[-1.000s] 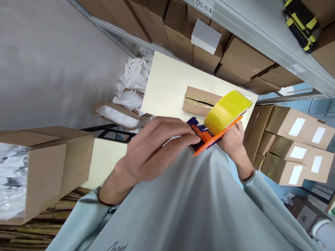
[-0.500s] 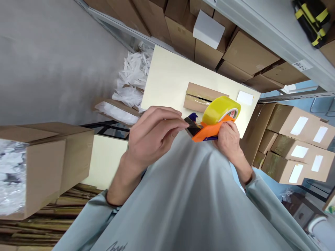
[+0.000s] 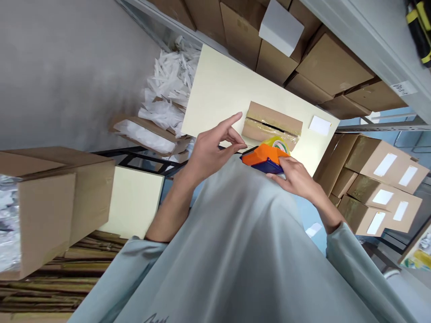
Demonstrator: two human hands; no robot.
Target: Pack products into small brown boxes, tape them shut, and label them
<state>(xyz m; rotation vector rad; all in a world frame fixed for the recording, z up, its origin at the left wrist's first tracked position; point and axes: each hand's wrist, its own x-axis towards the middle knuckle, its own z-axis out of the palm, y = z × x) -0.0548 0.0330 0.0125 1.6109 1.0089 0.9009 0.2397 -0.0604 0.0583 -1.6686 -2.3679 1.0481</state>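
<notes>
Head camera view shows a person in a loose grey-green garment (image 3: 245, 251) working at a pale cream rectangular surface (image 3: 218, 89). The right hand (image 3: 298, 175) has its grip clamped on the near right part of an orange and dark-blue plastic tape dispenser (image 3: 261, 157), fingers along one side and thumb along the other. A roll of translucent yellow tape (image 3: 281, 144) shows at the dispenser's far side, partly hidden. The left hand (image 3: 213, 146) is just beside the dispenser's left end, index finger stretched out and apart from the thumb, the other fingers curled in toward the thumb; whether this grip pinches the tape's end cannot be told.

Just beyond the dispenser, a long brown cardboard box (image 3: 273, 119) lies on the surface, with glossy tape and a narrow dark gap along its top. To its right lies a flat white rectangular card (image 3: 319, 125). Left of the surface is a heap of white paper scraps (image 3: 173, 76). Far off, brown cartons (image 3: 318, 63) fill a grey metal shelf (image 3: 367, 45). At right stand stacked cardboard boxes with white labels (image 3: 380, 179); at near left, an open carton (image 3: 47, 220).
</notes>
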